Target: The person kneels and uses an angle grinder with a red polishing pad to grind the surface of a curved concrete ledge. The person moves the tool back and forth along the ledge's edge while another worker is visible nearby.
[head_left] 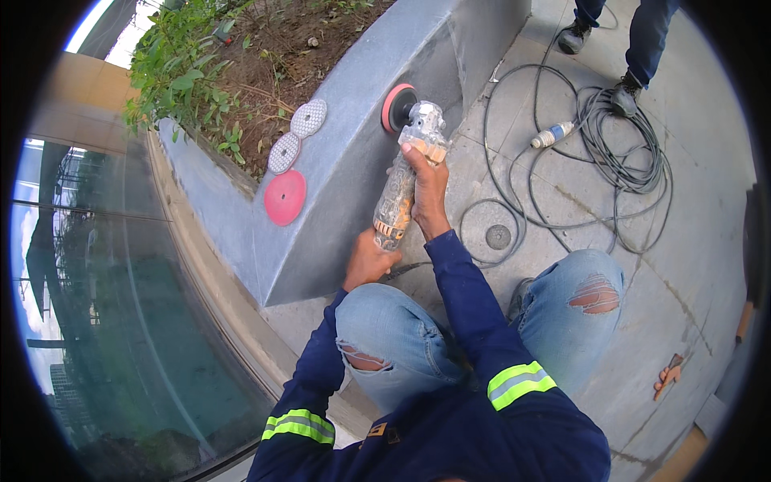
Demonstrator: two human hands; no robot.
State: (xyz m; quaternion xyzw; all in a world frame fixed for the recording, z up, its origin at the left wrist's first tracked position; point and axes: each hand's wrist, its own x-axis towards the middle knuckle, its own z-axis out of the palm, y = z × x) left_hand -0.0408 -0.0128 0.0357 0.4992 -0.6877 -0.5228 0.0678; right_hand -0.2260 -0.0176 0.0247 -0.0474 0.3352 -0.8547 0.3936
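Note:
With both hands I hold an angle grinder (396,202), dusty grey and orange, in front of the grey planter wall (353,173). My left hand (372,261) is closed round the rear end of its body. My right hand (430,189) grips it nearer the head, thumb on top. The grinder's red and black pad (396,108) is set against the side face of the wall. On the wall's top ledge lie a white honeycomb-patterned polishing pad (308,118), a second patterned pad (284,153) and a pink disc (285,197).
A coiled dark cable (618,161) with a blue and white connector (552,134) lies on the paving, beside another person's shoes (624,95). Plants (189,76) grow behind the ledge. A glass panel (120,313) stands at left. A small orange-brown object (667,377) lies at right.

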